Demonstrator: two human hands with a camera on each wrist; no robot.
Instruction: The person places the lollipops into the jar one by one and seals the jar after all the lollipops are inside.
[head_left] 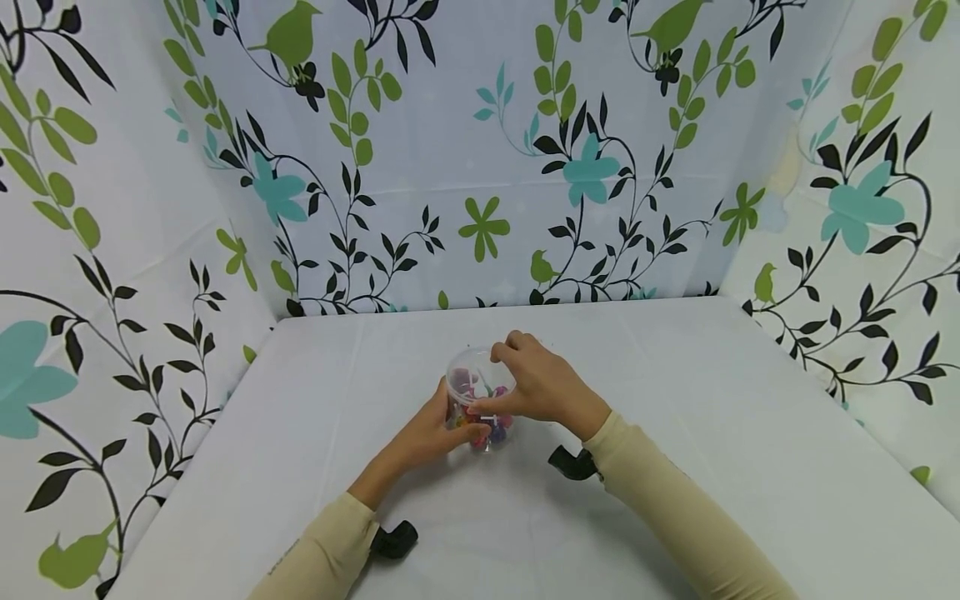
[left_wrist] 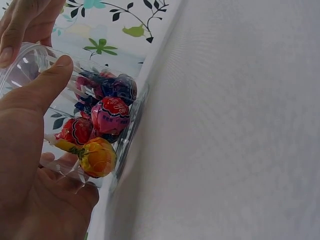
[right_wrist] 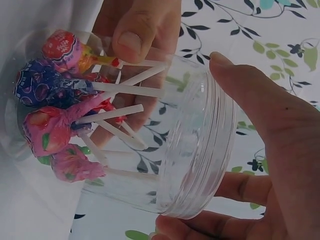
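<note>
A clear plastic jar (right_wrist: 125,192) stands on the white table, with several wrapped lollipops (right_wrist: 50,130) inside, their white sticks pointing up toward the top. Red, pink, blue and orange wrappers show through the wall in the left wrist view. My left hand (head_left: 431,435) holds the jar's body from the left, thumb across the near side and fingers round behind. Over the top, my right hand (head_left: 546,385) grips the clear round lid (right_wrist: 210,150) at its edge, thumb on one side and fingers on the other. The lid sits on the jar's mouth.
A white cloth covers the table (head_left: 360,375). Patterned curtains (head_left: 420,183) with leaves and birds hang behind it and at both sides. A black fitting (head_left: 395,540) shows at the left wrist, and another black piece (head_left: 572,463) beside the right sleeve.
</note>
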